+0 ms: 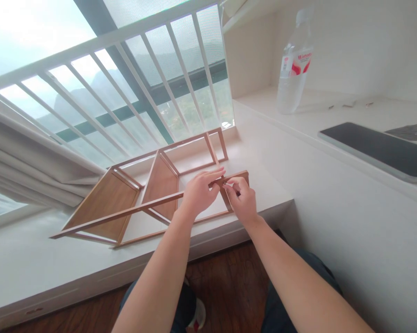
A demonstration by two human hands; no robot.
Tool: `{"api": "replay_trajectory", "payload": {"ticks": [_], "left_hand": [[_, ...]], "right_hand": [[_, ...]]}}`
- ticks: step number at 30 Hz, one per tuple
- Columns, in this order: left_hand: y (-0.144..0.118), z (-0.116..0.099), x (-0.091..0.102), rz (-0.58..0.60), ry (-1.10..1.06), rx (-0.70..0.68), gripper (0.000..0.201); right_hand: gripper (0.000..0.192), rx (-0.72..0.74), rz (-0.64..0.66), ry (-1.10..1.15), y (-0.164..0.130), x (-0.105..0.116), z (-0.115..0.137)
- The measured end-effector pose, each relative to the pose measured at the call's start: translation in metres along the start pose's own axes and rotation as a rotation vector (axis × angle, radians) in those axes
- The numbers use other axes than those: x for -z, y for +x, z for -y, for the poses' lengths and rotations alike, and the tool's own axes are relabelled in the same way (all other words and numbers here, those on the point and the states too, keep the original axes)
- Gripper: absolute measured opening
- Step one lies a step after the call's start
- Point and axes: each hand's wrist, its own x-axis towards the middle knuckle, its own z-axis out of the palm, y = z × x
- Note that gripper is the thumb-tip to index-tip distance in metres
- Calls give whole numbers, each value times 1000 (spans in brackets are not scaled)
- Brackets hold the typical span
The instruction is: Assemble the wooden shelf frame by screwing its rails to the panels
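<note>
Both hands close on the wooden rack (139, 199) at mid-frame: the left hand (199, 192) wraps its fingers over the long front rail, gripping it firmly, while the right hand (242, 198) pinches thumb and forefinger nearly shut at the joint where that rail meets a short upright; whether something small sits in that grip I cannot tell. Lying on its side on the pale, smooth window ledge (38, 259), the rack is a frame of thin, square-edged wooden slats with two flat brown panels set in it. Behind it, across the upper left of the frame, run white window bars (125, 69), with a folded curtain (24, 162) at far left. On the white tabletop (333, 111) at upper right stand one clear plastic bottle (293, 64) with a red-and-white label and one dark, flat tablet (378, 149), both well apart from the hands.
</note>
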Motion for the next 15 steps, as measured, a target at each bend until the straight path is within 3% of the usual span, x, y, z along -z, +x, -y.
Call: {"api": "replay_trajectory", "payload": {"ticks": [9, 15], "left_hand": [[1, 6, -8, -117, -37, -83, 50], [-11, 5, -8, -399, -138, -231, 37]], "right_hand": [[26, -83, 101, 90, -4, 6, 4], [16, -125, 83, 93, -11, 9, 13]]}}
